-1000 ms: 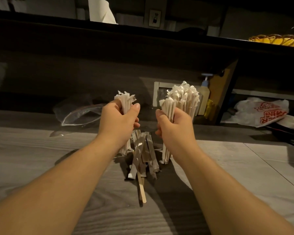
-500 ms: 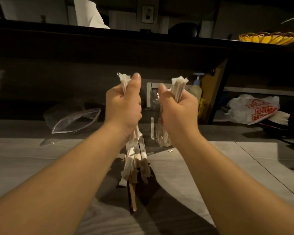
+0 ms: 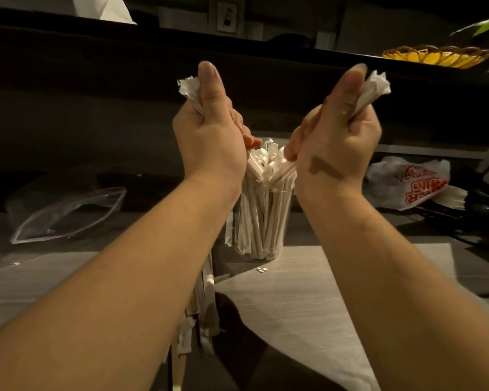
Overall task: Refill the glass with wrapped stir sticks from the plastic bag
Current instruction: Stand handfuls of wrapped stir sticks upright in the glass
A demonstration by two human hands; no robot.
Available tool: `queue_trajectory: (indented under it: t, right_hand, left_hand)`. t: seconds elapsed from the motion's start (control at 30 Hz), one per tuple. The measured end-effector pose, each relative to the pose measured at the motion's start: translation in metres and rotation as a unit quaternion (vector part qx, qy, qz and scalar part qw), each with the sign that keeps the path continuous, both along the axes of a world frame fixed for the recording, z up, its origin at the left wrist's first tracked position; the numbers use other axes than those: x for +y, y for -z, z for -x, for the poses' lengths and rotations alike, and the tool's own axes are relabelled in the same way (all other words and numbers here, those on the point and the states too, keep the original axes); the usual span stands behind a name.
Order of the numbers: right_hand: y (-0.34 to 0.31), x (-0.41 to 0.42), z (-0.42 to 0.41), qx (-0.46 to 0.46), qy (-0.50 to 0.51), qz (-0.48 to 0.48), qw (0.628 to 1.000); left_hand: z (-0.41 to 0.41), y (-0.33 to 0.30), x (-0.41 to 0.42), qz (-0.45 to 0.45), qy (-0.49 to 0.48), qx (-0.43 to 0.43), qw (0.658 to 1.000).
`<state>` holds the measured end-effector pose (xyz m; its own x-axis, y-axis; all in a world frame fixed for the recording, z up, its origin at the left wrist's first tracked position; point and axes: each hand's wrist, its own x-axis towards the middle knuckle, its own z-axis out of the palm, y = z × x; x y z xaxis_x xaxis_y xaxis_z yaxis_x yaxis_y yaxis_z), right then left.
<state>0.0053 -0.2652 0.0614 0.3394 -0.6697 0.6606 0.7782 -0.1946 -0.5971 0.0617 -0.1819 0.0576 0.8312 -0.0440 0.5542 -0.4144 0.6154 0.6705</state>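
**Both hands lifted higher, glass of sticks now in plain sight**

Compared with half a second ago, the two hands have risen and moved apart, so the glass (image 3: pixel 261 221) between the forearms, hidden before, now shows on the table (image 3: pixel 302 300), packed upright with wrapped stir sticks.

On the far left the clear plastic bag (image 3: pixel 65 214) lies open on the table, in much the same place as before.

The left hand (image 3: pixel 209 128) is raised with its thumb pointing straight up; its grip is closed round a bundle of wrapped stir sticks (image 3: pixel 188 88), whose crumpled paper ends stick out above the fist. Below that forearm, more sticks (image 3: pixel 202 314) show; whether these hang from the hand or lie on the table cannot be told.

The right hand (image 3: pixel 336 136) is held at about the same height, well apart from the left, thumb also up. Its grip is tight round a second bundle (image 3: pixel 374 87), paper tips fanning out to the right, lower ends reaching down to the rim of the glass.

Far right, a white bag with red print (image 3: pixel 410 182) lies on a lower shelf.
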Motion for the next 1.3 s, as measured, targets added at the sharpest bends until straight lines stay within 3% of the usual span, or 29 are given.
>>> queue_trajectory:
  t: [0.27, 0.63, 0.7, 0.8, 1.0, 1.3]
  right_hand:
    - [0.027, -0.007, -0.003, 0.074, 0.107, 0.073, 0.989]
    - [0.032, -0.016, -0.012, 0.184, 0.204, 0.218, 0.936]
    - [0.036, -0.020, -0.014, 0.247, 0.215, 0.223, 0.918]
    - [0.041, -0.026, -0.016, 0.325, 0.180, 0.213, 0.904]
    - [0.052, -0.029, -0.010, 0.245, 0.080, 0.198, 0.946]
    - [0.060, -0.027, -0.012, 0.261, 0.058, 0.175, 0.948]
  left_hand:
    - [-0.010, 0.018, -0.004, -0.114, -0.099, -0.013, 0.988]
    - [-0.010, 0.017, -0.007, -0.214, -0.122, -0.102, 0.964]
    - [-0.010, 0.017, -0.007, -0.225, -0.127, -0.112, 0.959]
    - [-0.010, 0.014, -0.008, -0.256, -0.122, -0.124, 0.951]
    - [-0.006, 0.008, -0.011, -0.307, -0.117, -0.142, 0.934]
    - [-0.013, 0.015, -0.013, -0.305, -0.089, -0.106, 0.942]
